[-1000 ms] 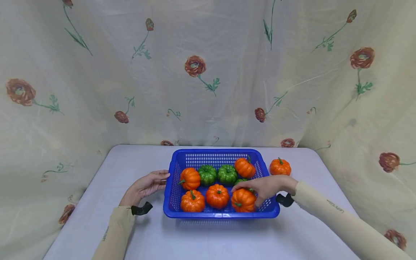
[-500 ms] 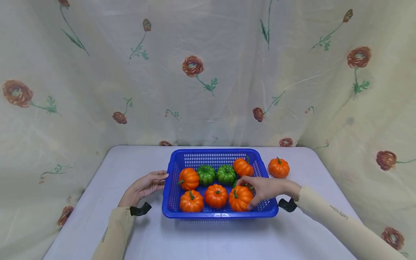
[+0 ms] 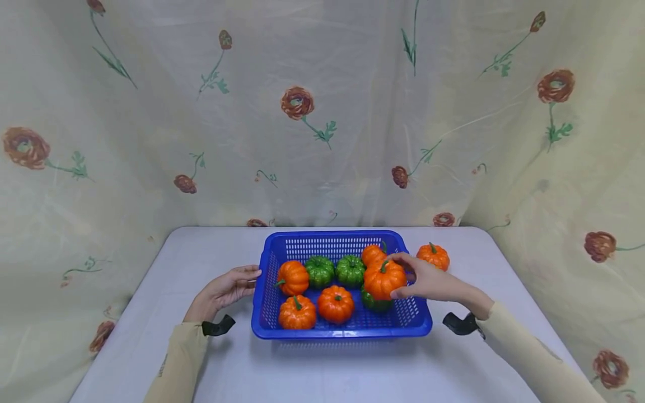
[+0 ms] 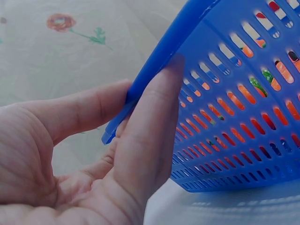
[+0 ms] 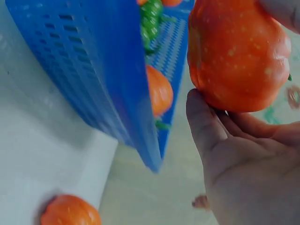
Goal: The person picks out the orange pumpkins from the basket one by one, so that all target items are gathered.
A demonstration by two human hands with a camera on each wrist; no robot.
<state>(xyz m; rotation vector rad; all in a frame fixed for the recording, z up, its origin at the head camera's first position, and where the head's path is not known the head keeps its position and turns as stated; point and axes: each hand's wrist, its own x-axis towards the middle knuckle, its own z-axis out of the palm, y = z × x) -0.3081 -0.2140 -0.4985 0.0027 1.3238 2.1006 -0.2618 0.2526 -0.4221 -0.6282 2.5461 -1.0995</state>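
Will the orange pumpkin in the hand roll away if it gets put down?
Probably not far: the ribbed orange toy pumpkin looks squat, so it would likely settle flat. It seems light, since the right hand lifts it with fingertips. Its glossy skin may be slightly slippery.

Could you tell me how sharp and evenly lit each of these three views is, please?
Head view: sharp, soft even light, a faint shadow under the blue basket, the curtain bowed by the wide lens. Left wrist view: left hand and basket wall crisp, the pumpkins behind the slots unclear. Right wrist view: the orange pumpkin in the right hand is soft, the basket rim smeared.
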